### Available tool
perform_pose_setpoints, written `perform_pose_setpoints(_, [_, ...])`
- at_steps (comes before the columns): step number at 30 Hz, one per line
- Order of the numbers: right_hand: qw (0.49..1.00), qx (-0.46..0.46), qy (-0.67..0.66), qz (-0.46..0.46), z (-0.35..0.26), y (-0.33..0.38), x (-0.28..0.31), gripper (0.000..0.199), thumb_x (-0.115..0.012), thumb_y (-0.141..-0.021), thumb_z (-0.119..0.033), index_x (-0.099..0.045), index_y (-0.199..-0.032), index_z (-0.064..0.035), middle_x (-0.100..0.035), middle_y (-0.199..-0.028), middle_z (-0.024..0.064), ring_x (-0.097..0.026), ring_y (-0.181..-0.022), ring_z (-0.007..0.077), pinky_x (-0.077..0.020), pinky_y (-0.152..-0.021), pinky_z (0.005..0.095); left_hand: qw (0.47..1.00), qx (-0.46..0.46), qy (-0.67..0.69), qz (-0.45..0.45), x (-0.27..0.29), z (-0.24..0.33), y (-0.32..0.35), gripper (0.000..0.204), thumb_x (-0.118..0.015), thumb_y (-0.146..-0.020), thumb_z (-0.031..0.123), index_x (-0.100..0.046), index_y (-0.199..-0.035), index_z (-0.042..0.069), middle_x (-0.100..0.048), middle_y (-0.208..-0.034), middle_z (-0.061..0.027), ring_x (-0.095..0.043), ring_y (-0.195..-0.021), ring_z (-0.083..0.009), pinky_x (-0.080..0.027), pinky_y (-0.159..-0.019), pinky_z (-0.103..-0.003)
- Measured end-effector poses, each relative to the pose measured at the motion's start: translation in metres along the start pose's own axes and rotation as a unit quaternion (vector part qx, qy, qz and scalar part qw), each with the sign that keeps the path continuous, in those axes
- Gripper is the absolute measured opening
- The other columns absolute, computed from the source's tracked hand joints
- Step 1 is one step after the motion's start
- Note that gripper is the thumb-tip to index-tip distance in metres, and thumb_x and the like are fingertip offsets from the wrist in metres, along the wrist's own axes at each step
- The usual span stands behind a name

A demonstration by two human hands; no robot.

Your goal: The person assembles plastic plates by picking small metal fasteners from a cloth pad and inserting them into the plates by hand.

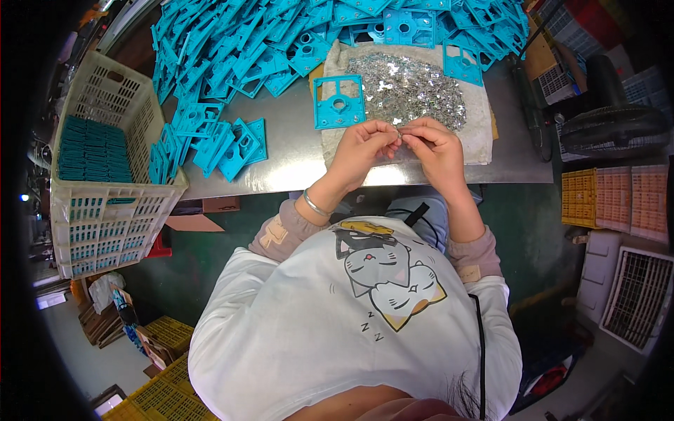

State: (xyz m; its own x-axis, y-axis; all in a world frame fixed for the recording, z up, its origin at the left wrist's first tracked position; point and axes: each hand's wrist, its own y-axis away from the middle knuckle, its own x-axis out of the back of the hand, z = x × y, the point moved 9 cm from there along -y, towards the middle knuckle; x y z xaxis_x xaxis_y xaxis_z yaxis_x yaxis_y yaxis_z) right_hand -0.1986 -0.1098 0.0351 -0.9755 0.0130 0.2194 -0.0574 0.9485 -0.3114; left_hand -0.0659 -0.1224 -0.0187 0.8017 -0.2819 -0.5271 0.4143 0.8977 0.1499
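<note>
Both my hands meet over the near edge of a pale cloth (479,140), fingertips pinched together. My left hand (366,144) and my right hand (437,149) close on something small between them, too tiny to make out. Just beyond the fingers, a heap of small shiny metal pieces (414,88) is spread across the cloth. One turquoise plastic plate (339,116) with a round hole and square openings lies flat beside my left hand. Another turquoise plate (461,64) rests at the far right corner of the heap.
A large pile of turquoise plates (246,42) covers the far side of the metal table (281,165). More plates (235,147) lie loose at the left. A white plastic crate (116,193) holding stacked plates stands at the table's left end. At the right is a black fan (607,130).
</note>
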Motion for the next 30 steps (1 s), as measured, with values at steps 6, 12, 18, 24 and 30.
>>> perform_pose_setpoints(6, [0.986,-0.072,-0.142,0.040,0.017,0.007,0.001,0.021,-0.068,-0.083,0.006,-0.068,-0.103,0.0043,-0.070,-0.094,0.0089,-0.066,-0.086,0.0122,-0.0535,-0.077,0.0245,1.000,-0.014,-0.001,0.013,-0.001,0.004,0.003,0.010,-0.062,-0.092,0.007,-0.065,-0.096,-0.002,-0.068,-0.088,-0.0077,-0.062,-0.075,-0.0114,-0.050,-0.069,-0.024])
perform_pose_setpoints(12, [0.973,-0.130,-0.186,0.033,0.014,0.008,0.002,0.039,-0.068,-0.084,0.008,-0.056,-0.120,0.0053,-0.071,-0.096,0.0133,-0.068,-0.088,0.0151,-0.0550,-0.081,0.0260,0.999,-0.019,-0.025,-0.003,-0.003,0.004,0.004,0.012,-0.062,-0.092,0.008,-0.067,-0.096,-0.002,-0.068,-0.087,-0.0077,-0.061,-0.075,-0.0109,-0.050,-0.068,-0.024])
perform_pose_setpoints(18, [0.976,-0.097,-0.193,0.028,0.010,0.009,0.000,0.042,-0.070,-0.083,0.008,-0.054,-0.121,0.0062,-0.072,-0.097,0.0152,-0.068,-0.089,0.0153,-0.0549,-0.080,0.0266,1.000,-0.013,-0.028,-0.002,-0.004,0.005,0.007,0.011,-0.062,-0.093,0.007,-0.067,-0.098,-0.002,-0.068,-0.087,-0.0071,-0.060,-0.073,-0.0096,-0.049,-0.069,-0.023])
perform_pose_setpoints(24, [0.994,-0.080,-0.079,0.019,0.011,0.008,-0.003,0.046,-0.070,-0.081,0.009,-0.052,-0.123,0.0061,-0.073,-0.095,0.0138,-0.068,-0.089,0.0138,-0.0535,-0.081,0.0267,0.878,-0.247,-0.401,0.090,0.009,0.045,0.016,0.032,-0.078,-0.079,0.010,-0.064,-0.106,0.000,-0.067,-0.099,-0.0109,-0.063,-0.092,-0.0233,-0.051,-0.080,-0.032])
perform_pose_setpoints(30, [0.993,-0.051,-0.087,0.060,0.019,0.007,-0.004,0.038,-0.073,-0.080,0.001,-0.058,-0.115,0.0009,-0.075,-0.089,0.0077,-0.067,-0.080,0.0083,-0.0517,-0.072,0.0237,0.669,-0.318,-0.644,0.192,0.055,0.064,0.018,0.076,-0.087,-0.063,0.013,-0.050,-0.128,0.003,-0.055,-0.125,-0.0170,-0.045,-0.127,-0.0395,-0.039,-0.103,-0.049])
